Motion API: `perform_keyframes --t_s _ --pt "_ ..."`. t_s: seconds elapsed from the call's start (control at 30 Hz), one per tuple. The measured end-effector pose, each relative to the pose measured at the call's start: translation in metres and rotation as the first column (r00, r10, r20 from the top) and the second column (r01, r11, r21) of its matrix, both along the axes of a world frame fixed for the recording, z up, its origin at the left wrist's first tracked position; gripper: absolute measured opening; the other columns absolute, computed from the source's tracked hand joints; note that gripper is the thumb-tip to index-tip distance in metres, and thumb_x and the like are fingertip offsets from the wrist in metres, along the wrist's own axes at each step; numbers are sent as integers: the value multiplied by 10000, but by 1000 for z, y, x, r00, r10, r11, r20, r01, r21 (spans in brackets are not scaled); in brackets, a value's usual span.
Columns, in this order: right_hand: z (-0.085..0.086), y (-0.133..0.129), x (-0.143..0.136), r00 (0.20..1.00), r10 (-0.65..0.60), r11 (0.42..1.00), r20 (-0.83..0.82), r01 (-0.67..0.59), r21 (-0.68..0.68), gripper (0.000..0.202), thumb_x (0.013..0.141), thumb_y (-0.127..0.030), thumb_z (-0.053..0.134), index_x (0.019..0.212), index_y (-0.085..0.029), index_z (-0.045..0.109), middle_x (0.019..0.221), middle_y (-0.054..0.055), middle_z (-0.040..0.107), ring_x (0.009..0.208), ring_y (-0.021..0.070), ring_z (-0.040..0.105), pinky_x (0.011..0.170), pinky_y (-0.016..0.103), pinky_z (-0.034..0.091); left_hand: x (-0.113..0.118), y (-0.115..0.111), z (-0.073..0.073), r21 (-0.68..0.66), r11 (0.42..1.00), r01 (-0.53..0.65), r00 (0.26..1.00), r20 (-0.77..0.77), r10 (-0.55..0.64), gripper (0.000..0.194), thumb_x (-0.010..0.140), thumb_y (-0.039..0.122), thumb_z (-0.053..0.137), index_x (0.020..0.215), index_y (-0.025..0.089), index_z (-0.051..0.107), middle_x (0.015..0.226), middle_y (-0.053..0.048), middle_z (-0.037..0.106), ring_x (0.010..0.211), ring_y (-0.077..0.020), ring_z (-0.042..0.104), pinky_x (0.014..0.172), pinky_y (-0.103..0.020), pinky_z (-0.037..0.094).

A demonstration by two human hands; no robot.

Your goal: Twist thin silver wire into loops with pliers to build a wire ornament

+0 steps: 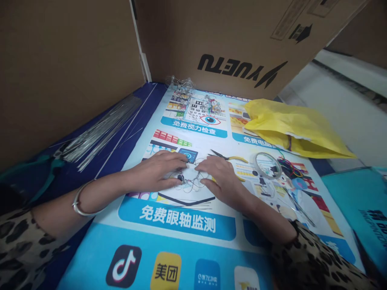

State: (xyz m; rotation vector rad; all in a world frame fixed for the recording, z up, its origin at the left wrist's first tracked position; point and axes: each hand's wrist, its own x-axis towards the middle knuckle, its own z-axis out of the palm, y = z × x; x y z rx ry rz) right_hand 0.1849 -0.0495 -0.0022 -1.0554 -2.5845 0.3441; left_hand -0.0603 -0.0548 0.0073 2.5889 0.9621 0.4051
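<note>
Between my two hands, low over a printed poster (99, 245), is a small piece bent from thin silvery wire (191, 184). My left hand (159, 171) pinches its left side, where a small dark bit shows by the thumb. On the other side my right hand (222, 177) has its thumb and fingers closed on the wire loops. The fine strands are hard to tell apart here. Pliers with yellow handles (242, 159) lie just beyond my right hand, which partly hides them. A few straight wires (193, 206) rest on the poster nearer to me.
A bundle of straight wires (105, 129) and teal-handled cutters (45, 161) lie left. Tangled wire pieces (181, 84) sit at the back before a cardboard wall (181, 36). To the right are a tape roll (256, 165), coloured cords (294, 169), a yellow bag (290, 121) and a teal bag (353, 201).
</note>
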Motion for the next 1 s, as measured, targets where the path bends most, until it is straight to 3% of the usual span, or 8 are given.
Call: perform_keyframes --t_s 0.2,0.57,1.0 --pt "-1 -3 -4 999 3 1000 54 -3 0 286 817 -164 472 1022 -300 619 1128 32 574 1189 256 384 943 477 316 -1 0 -1 -24 1000 -6 1000 5 6 386 839 365 478 1196 219 480 1310 -92 456 1198 -238 415 974 -394 307" --pt "-12 -3 0 997 70 997 -23 -69 45 338 853 -135 438 868 -369 682 1169 13 533 1239 259 338 938 482 295 -3 1 -2 1 1000 13 1000 -16 -13 417 845 350 471 1240 219 453 1323 -97 447 1237 -224 378 993 -397 288" --pt "-11 -1 1 994 97 995 41 -99 28 383 843 -112 438 883 -413 673 1231 -8 504 1258 260 314 947 510 281 -11 4 5 -77 991 109 994 20 -108 532 805 318 513 1298 207 347 1340 -100 420 1262 -236 337 1024 -407 278"
